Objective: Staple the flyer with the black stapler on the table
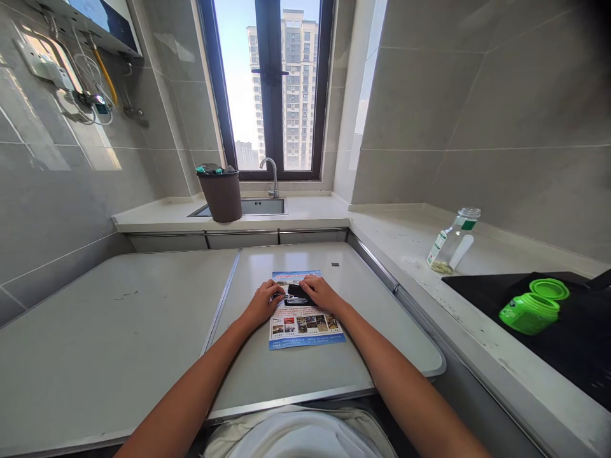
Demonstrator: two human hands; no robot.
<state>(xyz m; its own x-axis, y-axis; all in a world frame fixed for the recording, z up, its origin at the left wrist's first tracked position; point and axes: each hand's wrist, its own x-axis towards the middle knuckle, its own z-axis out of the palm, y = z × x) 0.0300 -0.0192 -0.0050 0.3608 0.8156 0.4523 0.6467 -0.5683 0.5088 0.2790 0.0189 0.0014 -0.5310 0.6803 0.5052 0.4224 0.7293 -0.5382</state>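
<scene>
Flat on the white desk [286, 375], a printed flyer [308, 340] with blue bands; on the middle of the flyer, a small black object [300, 301] with a shiny near edge. At the flyer's left side, the left hand [264, 301], fingers bent inward at the object's left end. Over the flyer's right side, the right hand [323, 292], fingers curled onto the object's far right corner. Impossible to tell, for either hand, whether gripping or merely touching. Just beyond the flyer's far right corner, a small dark rectangle [335, 264]. Well beyond the flyer, a sink [262, 205], a tap [273, 181] and, farther left, a brown bin [221, 198]. Well right of the flyer, a clear glass bottle [447, 245] and, nearer, a green tub [529, 313], lid flipped back.
</scene>
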